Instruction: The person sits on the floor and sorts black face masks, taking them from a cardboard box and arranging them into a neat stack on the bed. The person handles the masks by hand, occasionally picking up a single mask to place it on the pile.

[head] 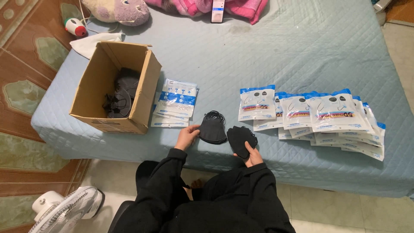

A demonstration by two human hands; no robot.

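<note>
Fan [64, 211] cut off at seven o'clock, box [113, 86] half hiding dark masks, left hand [186, 136] pinched one black mask [212, 128], right hand [253, 156] clamped another mask [241, 140], packets [319, 118] at three o'clock, quilted blue bed [280, 51], tiled floor.

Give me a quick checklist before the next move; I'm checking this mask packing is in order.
1. Left hand holds a stack of black fabric face masks: ok.
2. Right hand holds a second black mask stack: ok.
3. Flat white-and-blue plastic pouches lie beside the open brown cardboard box: ok.
4. Filled pouches fanned out at right: ok.
5. Mask count per stack: cannot tell.
</note>
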